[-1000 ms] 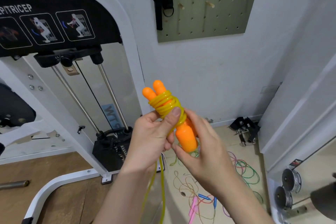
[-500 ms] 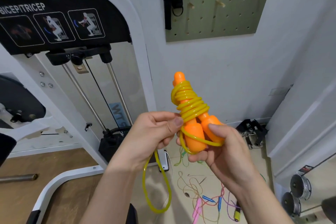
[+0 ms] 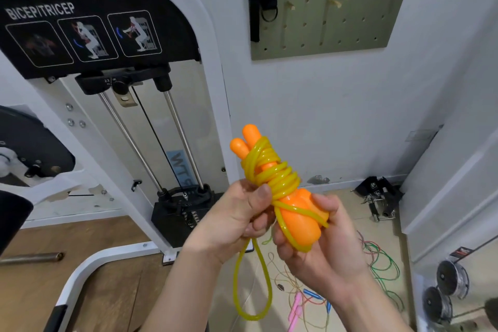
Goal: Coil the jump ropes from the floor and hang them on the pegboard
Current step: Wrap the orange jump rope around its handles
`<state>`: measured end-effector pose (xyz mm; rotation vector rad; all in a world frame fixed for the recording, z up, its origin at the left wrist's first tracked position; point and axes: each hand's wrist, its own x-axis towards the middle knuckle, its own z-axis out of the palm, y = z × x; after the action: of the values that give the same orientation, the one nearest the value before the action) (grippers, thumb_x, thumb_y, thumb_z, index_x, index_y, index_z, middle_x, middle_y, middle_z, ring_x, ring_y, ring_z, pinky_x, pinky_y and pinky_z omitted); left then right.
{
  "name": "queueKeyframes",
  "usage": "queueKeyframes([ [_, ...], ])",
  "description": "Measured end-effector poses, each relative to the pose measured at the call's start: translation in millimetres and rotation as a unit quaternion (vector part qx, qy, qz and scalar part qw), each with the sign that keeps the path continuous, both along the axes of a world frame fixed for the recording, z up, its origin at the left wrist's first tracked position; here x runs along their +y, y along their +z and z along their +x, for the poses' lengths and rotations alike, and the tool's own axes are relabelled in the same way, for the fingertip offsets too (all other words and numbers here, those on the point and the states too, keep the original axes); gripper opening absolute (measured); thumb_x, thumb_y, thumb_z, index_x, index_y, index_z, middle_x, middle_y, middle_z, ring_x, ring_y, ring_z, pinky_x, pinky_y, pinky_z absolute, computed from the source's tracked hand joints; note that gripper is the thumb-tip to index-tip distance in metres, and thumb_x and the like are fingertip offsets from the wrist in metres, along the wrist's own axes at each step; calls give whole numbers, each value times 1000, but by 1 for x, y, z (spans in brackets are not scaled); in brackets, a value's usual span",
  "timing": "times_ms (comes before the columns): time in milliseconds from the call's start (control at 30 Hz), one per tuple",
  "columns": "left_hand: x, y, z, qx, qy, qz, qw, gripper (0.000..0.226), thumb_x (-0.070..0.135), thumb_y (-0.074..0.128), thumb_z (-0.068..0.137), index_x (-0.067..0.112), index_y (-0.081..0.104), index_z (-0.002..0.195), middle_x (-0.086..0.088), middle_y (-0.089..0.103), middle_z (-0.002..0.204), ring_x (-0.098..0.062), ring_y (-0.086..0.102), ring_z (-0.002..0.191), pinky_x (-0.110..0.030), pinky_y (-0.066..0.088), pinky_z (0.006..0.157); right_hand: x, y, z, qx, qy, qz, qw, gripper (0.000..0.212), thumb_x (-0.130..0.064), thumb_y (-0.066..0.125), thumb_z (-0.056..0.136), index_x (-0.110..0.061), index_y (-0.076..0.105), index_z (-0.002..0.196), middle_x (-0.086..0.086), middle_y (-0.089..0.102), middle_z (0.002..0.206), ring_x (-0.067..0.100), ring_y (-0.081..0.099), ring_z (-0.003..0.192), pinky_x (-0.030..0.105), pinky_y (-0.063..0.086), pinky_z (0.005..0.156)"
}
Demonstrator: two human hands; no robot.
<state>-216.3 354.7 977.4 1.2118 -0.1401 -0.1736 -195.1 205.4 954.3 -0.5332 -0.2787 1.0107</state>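
Your right hand [image 3: 318, 250] curls round the two orange handles [image 3: 301, 219], gripping them in front of the wall, with the pegboard [image 3: 350, 35] higher up. The yellow cord [image 3: 272, 178] is wound around the handles. Your left hand [image 3: 234, 221] pinches the cord just beside them, and a slack loop hangs beneath it. Other jump ropes [image 3: 385, 264] lie tangled on the floor [image 3: 350, 224].

Both bare forearms come in from the bottom edge, the left from 7 o'clock and the right from 5 o'clock. The left hand [image 3: 233, 221] curls round the yellow cord [image 3: 272, 178], thumb on top. At its 3 o'clock, the right hand [image 3: 315, 250] grips the orange handles [image 3: 299, 221], thumb pressed against them.
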Motion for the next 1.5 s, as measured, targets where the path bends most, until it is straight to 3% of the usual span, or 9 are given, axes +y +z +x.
queueKeyframes([
  [100,-4,3,-2,-26,62,47,997,91,63,83,47,-15,56,84,4,37,44,-4,31,36,-13,24,38,-3,9,1,-18,-60,-121,991,53,-54,50,80,-7,74,72,13,66,58,21,63,49,26,49,47],
  [233,-6,16,-6,-21,151,114,982,20,17,72,74,17,59,60,12,46,40,2,42,36,-8,33,42,-17,20,9,-302,-218,-373,850,51,-61,42,93,-19,70,101,2,75,89,11,70,81,24,55,64],
  [333,-6,13,-4,-6,196,142,970,31,28,71,73,20,61,44,12,43,42,-3,37,38,-16,30,44,-21,25,7,-469,-189,-395,767,64,-66,63,72,-44,49,130,-21,64,118,-5,58,109,17,50,82],
  [467,-9,8,-1,0,196,153,969,39,20,72,76,15,60,39,12,48,37,2,44,35,-6,32,41,0,15,1,-608,-273,-466,582,43,-43,65,82,-47,45,120,-19,63,86,1,58,79,22,47,66],
  [700,11,16,0,3,133,144,981,45,35,76,58,3,72,90,-10,50,60,-10,38,47,-17,28,42,-9,20,12,-230,-257,-265,901,28,-25,64,74,-8,71,96,19,69,91,32,65,83,35,56,60],
  [1000,14,14,3,31,21,42,998,66,52,85,55,5,56,92,-8,42,61,-4,30,38,-13,20,33,-7,31,4,-116,-127,-104,980,58,-49,86,54,-6,76,92,33,68,87,34,69,61,26,52,44],
  [1234,24,7,2,66,83,99,989,40,50,69,75,16,58,58,-2,31,45,-8,20,36,-22,10,40,-11,36,8,-289,-75,-334,894,70,-73,26,84,-16,66,94,24,69,76,23,53,39,28,40,47],
  [1367,24,8,-1,57,132,147,979,48,49,61,79,11,49,53,-4,32,43,-12,20,40,-24,12,43,-6,26,9,-390,-124,-432,804,87,-90,23,69,-43,34,142,-4,62,117,8,65,96,40,53,89],
  [1500,18,8,0,49,153,197,967,51,38,53,93,9,51,51,-3,35,42,-12,21,41,-24,14,44,-6,21,15,-517,-134,-389,750,101,-100,31,55,-51,16,142,-21,18,152,-6,13,143,30,18,118],
])
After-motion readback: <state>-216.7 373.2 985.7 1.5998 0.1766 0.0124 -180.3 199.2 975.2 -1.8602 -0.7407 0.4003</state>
